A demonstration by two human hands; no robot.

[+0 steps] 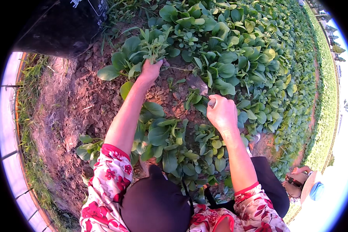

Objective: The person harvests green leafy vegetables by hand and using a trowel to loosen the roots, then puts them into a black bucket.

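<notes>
My left hand (151, 71) is closed around a bunch of leafy weeds (154, 47), their tips pointing away from me. A thin stem (181, 69) stretches across the soil to the right of that hand. In my right hand (222, 111) is the handle of a hand trowel (197, 84). The trowel's soil-smeared metal blade lies low among the plants, its tip partly hidden or hard to make out. Broad-leaved greens (226, 71), which look like bok choy, grow thickly beyond the blade. More of these greens (159, 134) stand between my forearms.
A black bag or container (63, 32) bearing writing stands at the upper left. Crumbly bare soil (75, 116) runs down the left, bordered by grass (32, 139) and pale paving (10, 107). Another person in a brimmed hat (311, 187) is at the lower right.
</notes>
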